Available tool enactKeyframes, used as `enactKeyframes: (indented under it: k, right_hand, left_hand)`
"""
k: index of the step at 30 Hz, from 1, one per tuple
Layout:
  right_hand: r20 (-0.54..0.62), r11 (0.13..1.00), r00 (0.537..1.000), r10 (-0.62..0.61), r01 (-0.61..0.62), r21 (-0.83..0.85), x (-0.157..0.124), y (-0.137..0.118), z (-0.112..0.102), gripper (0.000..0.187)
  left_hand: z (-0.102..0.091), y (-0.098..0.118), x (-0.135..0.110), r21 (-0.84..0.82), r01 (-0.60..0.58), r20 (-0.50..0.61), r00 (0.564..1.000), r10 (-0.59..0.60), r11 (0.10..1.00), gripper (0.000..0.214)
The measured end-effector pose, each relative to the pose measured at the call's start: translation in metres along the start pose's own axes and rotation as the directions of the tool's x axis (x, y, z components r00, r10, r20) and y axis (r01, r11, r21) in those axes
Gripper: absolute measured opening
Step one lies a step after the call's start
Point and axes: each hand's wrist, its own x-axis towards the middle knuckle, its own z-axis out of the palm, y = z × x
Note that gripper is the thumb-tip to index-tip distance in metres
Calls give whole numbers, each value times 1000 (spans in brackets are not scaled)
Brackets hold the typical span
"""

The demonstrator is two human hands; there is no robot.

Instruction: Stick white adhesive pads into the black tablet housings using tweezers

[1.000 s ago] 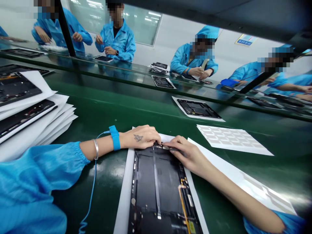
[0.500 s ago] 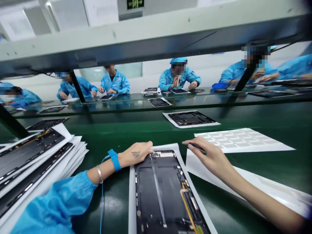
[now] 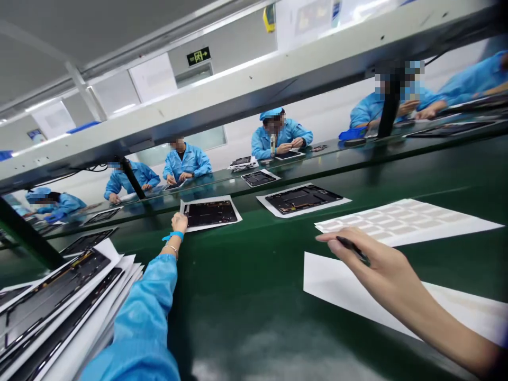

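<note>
Sliding tablet panel (image 3: 210, 213) away along counter (image 3: 254, 317), now upper middle of frame; my left hand (image 3: 179, 223) open, fingertips at its near edge; right hand (image 3: 363, 259) gripping black tool (image 3: 348, 246) above white sheet (image 3: 341, 280).

The head camera looks forward and down past the left hand (image 3: 179, 222) across the green belt (image 3: 246, 317), seemingly tilted sideways.

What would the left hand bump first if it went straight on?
Probably the white sheet under the dark tablet panel; the left hand looks right at its edge, but depth is unclear.
</note>
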Motion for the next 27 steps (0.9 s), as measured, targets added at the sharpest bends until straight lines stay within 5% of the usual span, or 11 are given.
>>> enactKeyframes:
  k: [4,6,9,11,14,17,21,27]
  right_hand:
    - [14,997,997,-73,73,31,-7,-10,-1,16]
    - [50,993,993,-107,105,47,-11,-15,-1,15]
    - [108,992,988,-115,109,58,-15,-19,1,17]
    - [124,993,987,-105,98,61,-17,-19,3,18]
    - [111,994,989,-99,92,61,-18,-18,3,19]
    - [91,994,991,-96,90,68,-18,-16,2,27]
    - [83,997,997,3,-9,76,-13,-13,0,30]
    - [-14,936,954,300,-292,197,8,-11,-8,38]
  left_hand:
    - [15,20,-8,150,-188,-16,981,192,971,48]
    - [29,47,-9,154,-429,78,903,422,890,50]
    - [58,102,-7,42,-773,252,621,742,633,43]
    - [77,139,-3,-33,-883,304,437,847,468,36]
    - [102,183,7,-71,-944,324,284,903,322,24]
    - [116,206,15,-51,-963,339,231,912,263,27]
    - [111,207,13,-8,-976,347,200,916,216,25]
    - [49,174,-38,63,-983,304,184,935,173,21]
